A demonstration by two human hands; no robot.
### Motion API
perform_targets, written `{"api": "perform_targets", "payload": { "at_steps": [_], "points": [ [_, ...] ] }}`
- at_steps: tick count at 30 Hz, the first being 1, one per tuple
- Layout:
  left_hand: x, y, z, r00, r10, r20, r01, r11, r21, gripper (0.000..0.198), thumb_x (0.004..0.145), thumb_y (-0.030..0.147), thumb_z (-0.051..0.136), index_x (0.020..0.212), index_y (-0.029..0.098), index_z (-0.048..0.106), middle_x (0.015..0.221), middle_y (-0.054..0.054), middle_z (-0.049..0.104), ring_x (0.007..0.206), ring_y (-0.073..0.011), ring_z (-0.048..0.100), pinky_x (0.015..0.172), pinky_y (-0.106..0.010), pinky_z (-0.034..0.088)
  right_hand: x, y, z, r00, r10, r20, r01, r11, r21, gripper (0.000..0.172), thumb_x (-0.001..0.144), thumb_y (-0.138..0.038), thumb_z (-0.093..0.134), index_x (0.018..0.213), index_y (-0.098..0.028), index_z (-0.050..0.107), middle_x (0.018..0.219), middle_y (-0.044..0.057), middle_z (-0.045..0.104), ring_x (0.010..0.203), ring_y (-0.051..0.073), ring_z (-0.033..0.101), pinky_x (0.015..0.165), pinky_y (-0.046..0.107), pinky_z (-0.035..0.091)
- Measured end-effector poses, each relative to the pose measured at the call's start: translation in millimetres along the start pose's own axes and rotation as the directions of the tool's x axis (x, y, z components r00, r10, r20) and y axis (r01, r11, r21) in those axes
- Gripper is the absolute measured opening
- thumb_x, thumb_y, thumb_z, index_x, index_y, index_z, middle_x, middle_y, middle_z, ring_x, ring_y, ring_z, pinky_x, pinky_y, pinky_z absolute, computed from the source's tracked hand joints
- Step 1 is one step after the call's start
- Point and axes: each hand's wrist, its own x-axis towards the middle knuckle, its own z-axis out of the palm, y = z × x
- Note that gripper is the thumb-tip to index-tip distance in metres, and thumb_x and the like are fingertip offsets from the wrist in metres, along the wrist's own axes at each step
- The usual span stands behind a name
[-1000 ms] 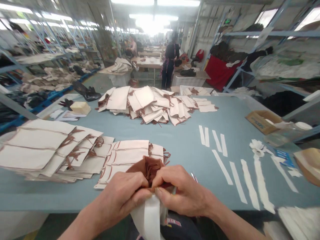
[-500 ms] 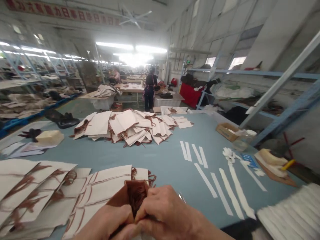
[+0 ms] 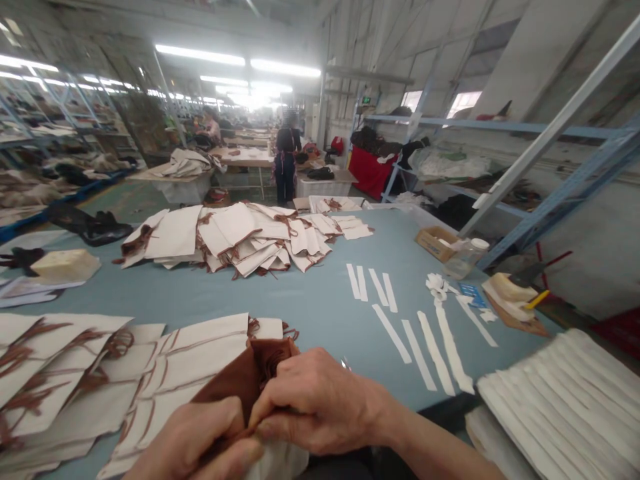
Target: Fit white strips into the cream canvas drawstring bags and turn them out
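Observation:
At the near edge of the table, both hands grip a fabric pouch [image 3: 225, 387] with a brown inside and a cream outer side. My left hand [image 3: 200, 433] pinches its brown edge between thumb and fingers. Close beside it, my right hand [image 3: 320, 400] is closed on the same edge, so the fingertips of both hands nearly meet. Dark brown gathered material shows inside the pouch's opening. Just beyond and to the left lie overlapping cream pieces with brown trim [image 3: 205, 363]. The pouch's lower part is mostly hidden by the hands.
A heap of cream pieces [image 3: 240, 233] lies across the far side of the blue-green table [image 3: 320, 300]. White strips [image 3: 395, 333] lie to the right, near a cardboard box [image 3: 437, 243] and a plastic jar [image 3: 465, 259]. Folded white cloth [image 3: 565, 400] is stacked at right. A person [image 3: 287, 157] stands farther back.
The view has shifted, so the table and surroundings sit higher and further left. Both hands have moved slightly left in the picture, still gripping the pouch's edge.

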Motion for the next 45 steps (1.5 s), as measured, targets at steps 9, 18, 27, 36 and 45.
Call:
{"api": "perform_targets", "payload": {
  "at_steps": [9,18,27,36,45],
  "points": [
    [-6.5,29.6,-20.1,0.993,-0.1,0.063,0.108,0.984,-0.14,0.039,0.104,0.024,0.047,0.067,0.02,0.036,0.059,0.007,0.043,0.051,-0.0074,0.047,0.054,-0.019,0.035,-5.6,48.8,-1.6,0.997,0.06,-0.057,-0.033,0.924,0.381,0.066,0.113,-0.059,0.025,0.087,-0.018,0.07,0.086,0.006,0.075,0.08,0.018,0.067,0.085,0.033,0.05],
    [-20.5,-12.7,-51.4,0.964,-0.259,-0.068,0.237,0.943,-0.236,0.045,0.104,0.036,0.051,0.063,0.019,0.047,0.06,0.005,0.047,0.055,-0.009,0.048,0.053,-0.017,0.038,-2.9,30.3,3.9,0.98,-0.041,-0.194,0.065,0.991,0.119,0.02,0.105,-0.032,0.066,0.093,-0.018,0.072,0.083,0.004,0.072,0.082,0.018,0.062,0.087,0.034,0.046],
    [3.4,-13.1,-84.8,0.981,-0.193,-0.029,0.193,0.981,0.004,0.02,0.093,0.034,0.067,0.106,0.022,0.079,0.103,-0.001,0.081,0.1,-0.0207,0.073,0.086,-0.021,0.053,40.6,3.1,-53.3,0.998,-0.066,-0.023,0.07,0.928,0.365,0.039,0.108,-0.05,0.057,0.091,-0.016,0.068,0.078,0.0,0.066,0.071,0.012,0.056,0.069,0.024,0.044],
    [30.9,18.9,-60.4,0.991,-0.131,0.034,0.135,0.967,-0.216,0.016,0.094,0.021,0.06,0.088,0.019,0.074,0.079,0.002,0.077,0.072,-0.012,0.068,0.071,-0.018,0.051,36.1,7.6,-29.6,0.994,0.04,0.098,-0.085,0.854,0.513,0.033,0.102,-0.043,0.063,0.085,-0.015,0.063,0.072,-0.004,0.053,0.065,0.009,0.045,0.061,0.022,0.036],
    [29.2,29.9,-44.6,0.996,-0.083,0.04,0.087,0.992,-0.096,0.024,0.097,0.014,0.048,0.078,0.019,0.063,0.068,0.006,0.062,0.06,-0.0085,0.054,0.06,-0.019,0.039,24.8,10.1,-14.2,0.999,0.047,-0.01,-0.036,0.865,0.501,0.03,0.096,-0.039,0.071,0.081,-0.019,0.054,0.074,-0.005,0.051,0.067,0.01,0.044,0.064,0.022,0.036]
  ]
}}
